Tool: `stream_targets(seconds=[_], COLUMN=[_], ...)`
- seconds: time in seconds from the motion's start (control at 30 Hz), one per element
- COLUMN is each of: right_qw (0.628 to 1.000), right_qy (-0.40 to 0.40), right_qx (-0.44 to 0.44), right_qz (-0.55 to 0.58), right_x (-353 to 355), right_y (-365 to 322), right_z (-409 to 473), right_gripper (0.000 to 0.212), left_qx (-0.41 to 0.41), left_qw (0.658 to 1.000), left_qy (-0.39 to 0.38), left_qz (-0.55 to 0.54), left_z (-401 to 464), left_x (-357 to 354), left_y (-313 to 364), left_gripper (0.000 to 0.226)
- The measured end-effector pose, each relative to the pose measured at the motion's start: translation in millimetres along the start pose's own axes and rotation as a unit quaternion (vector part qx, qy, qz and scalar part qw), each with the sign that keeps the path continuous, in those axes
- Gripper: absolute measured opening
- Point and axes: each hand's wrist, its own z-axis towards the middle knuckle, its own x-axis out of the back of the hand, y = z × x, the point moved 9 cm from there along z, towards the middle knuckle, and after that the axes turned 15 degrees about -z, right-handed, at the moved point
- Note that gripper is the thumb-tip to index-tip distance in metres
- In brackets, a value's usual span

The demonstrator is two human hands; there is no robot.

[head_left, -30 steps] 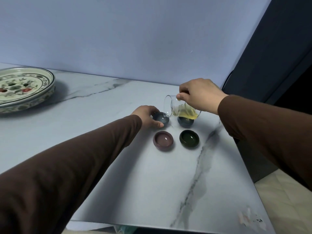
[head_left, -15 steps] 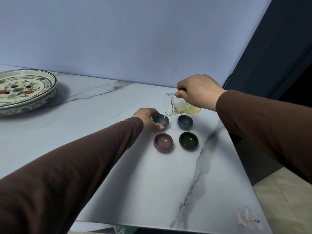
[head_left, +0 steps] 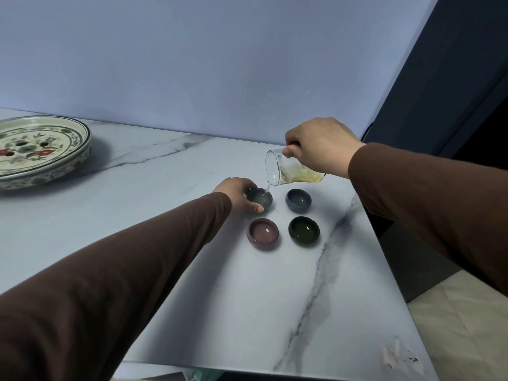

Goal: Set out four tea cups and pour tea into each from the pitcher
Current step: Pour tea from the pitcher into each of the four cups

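Note:
Four small tea cups stand in a square on the marble table [head_left: 275, 312]. My left hand [head_left: 236, 192] grips the far-left grey-blue cup [head_left: 260, 198] by its side. My right hand [head_left: 320, 145] holds the glass pitcher [head_left: 291, 169] tipped leftward, its spout just above that cup, and a thin stream of yellow tea falls into it. The far-right blue cup [head_left: 298, 200], the near-left purple cup [head_left: 262, 233] and the near-right dark green cup [head_left: 304, 230] stand untouched; the purple one shows liquid inside.
A large flower-patterned ceramic tray [head_left: 41, 152] with holes sits at the far left of the table. The table's right edge runs close to the cups, with tiled floor [head_left: 464, 325] below. A blue wall backs the table.
My right hand has lifted the pitcher higher and shifted it left, from over the far-right cup to over the far-left cup. Tea now streams out. My left hand stays on that cup.

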Motion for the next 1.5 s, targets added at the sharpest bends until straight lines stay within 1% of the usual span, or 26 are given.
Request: stream_targets(seconds=[0.2,0.33,0.4,0.5,0.6,0.67,0.7,0.77,0.83,0.93,1.03,1.13,1.27,1.5], right_qw=[1.0,0.999,0.997,0.987,0.963,0.952,0.948,0.942,0.942,0.952,0.964,0.978,0.988,0.996], right_qy=[0.004,-0.004,-0.015,-0.025,-0.032,-0.034,-0.033,-0.028,-0.026,-0.039,-0.044,-0.048,-0.053,-0.041], right_qx=[-0.005,-0.023,-0.047,-0.106,-0.171,-0.195,-0.203,-0.209,-0.201,-0.17,-0.136,-0.103,-0.07,-0.034], right_qz=[0.004,0.026,0.056,0.117,0.205,0.235,0.244,0.261,0.268,0.252,0.223,0.175,0.13,0.075], right_x=[3,-3,-8,-19,-31,-35,-36,-34,-29,-19,-9,-4,0,12], right_y=[2,8,15,31,46,50,51,51,47,35,23,10,-5,-28], right_z=[1,-3,-8,-22,-39,-49,-54,-62,-70,-78,-86,-90,-93,-92], right_gripper=[0.026,0.026,0.026,0.026,0.027,0.029,0.029,0.03,0.029,0.027,0.026,0.025,0.025,0.024], left_qx=[-0.003,0.001,0.006,0.009,0.017,0.014,0.003,-0.032,-0.06,-0.059,-0.04,-0.023,-0.02,-0.001], left_qw=[1.0,1.0,1.0,1.0,1.0,0.999,0.998,0.996,0.994,0.996,0.998,0.999,0.999,0.999], left_qy=[0.002,0.005,0.007,0.011,0.007,0.014,0.027,0.061,0.076,0.052,0.016,-0.009,-0.002,0.014], left_qz=[0.007,0.004,-0.005,-0.009,-0.022,-0.046,-0.053,-0.054,-0.051,-0.046,-0.043,-0.024,-0.031,-0.042], left_z=[0,-1,-1,-1,-6,-13,-18,-30,-45,-66,-82,-90,-94,-94], left_x=[0,0,-1,-2,-3,0,4,14,18,10,-5,-19,-26,-26], left_y=[1,-1,-3,-4,-6,-4,-2,4,7,3,-1,-3,0,-3], left_gripper=[0.062,0.062,0.062,0.065,0.08,0.089,0.089,0.081,0.067,0.059,0.061,0.07,0.077,0.069])
